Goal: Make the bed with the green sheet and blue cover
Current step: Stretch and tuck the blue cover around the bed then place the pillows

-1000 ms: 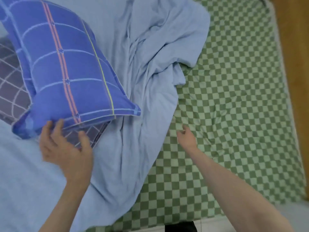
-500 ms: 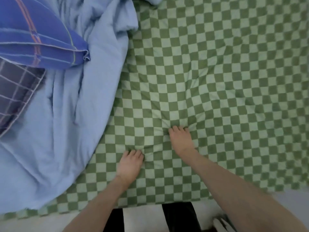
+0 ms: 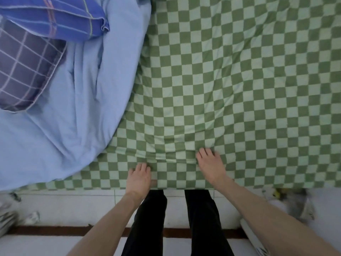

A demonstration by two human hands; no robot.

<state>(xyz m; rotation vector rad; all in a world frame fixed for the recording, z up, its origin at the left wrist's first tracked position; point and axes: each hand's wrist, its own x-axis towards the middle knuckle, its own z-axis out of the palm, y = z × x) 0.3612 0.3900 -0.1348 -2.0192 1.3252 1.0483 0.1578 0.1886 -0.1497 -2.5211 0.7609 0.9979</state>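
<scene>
Our fingertips sink into bunched folds, so we cannot tell whether either hand pinches the green sheet [image 3: 230, 74]. Left hand [image 3: 138, 178] and right hand [image 3: 210, 165] rest apart near its front edge. One blue cover [image 3: 77, 111] lies heaped left, under two pillows, both cut off.

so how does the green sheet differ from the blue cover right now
The green sheet is checked in two greens; the blue cover is plain pale blue. The green sheet lies spread across the bed with light wrinkles near the edge, while the blue cover is bunched in deep folds on the left. The left hand and right hand rest on the green sheet; neither touches the blue cover, which carries two pillows. Both lie on the bed.
</scene>
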